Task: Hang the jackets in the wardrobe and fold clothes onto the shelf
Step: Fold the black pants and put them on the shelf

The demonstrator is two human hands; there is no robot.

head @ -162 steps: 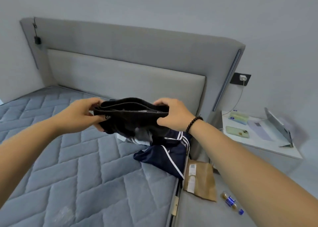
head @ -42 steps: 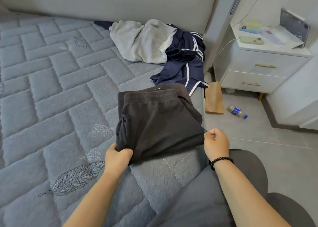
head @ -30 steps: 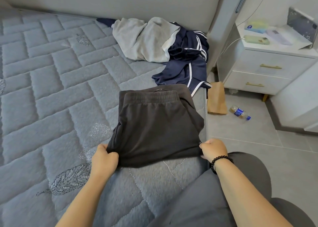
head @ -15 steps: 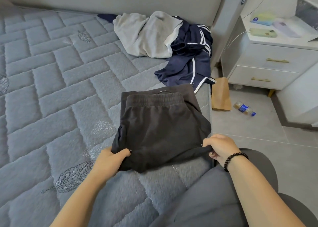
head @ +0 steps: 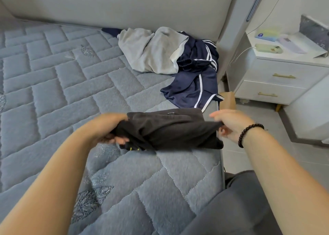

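A dark grey pair of trousers (head: 170,127), folded over, lies near the right edge of the blue quilted mattress (head: 53,92). My left hand (head: 110,126) grips its near left corner and my right hand (head: 229,124), with a bead bracelet on the wrist, pinches its near right corner. The near edge is lifted and carried toward the waistband. Behind it a light grey garment (head: 151,53) and a navy garment with white stripes (head: 194,81) lie crumpled by the headboard.
A white nightstand (head: 281,78) with two drawers stands right of the bed, with a phone (head: 268,48) and papers on top. A brown paper bag (head: 228,99) leans on the tiled floor beside the bed. My grey-trousered leg fills the lower right.
Both hands have lifted the trousers' near edge and carried it away from me over the rest of the garment, halving its visible length. The camera has tilted slightly.
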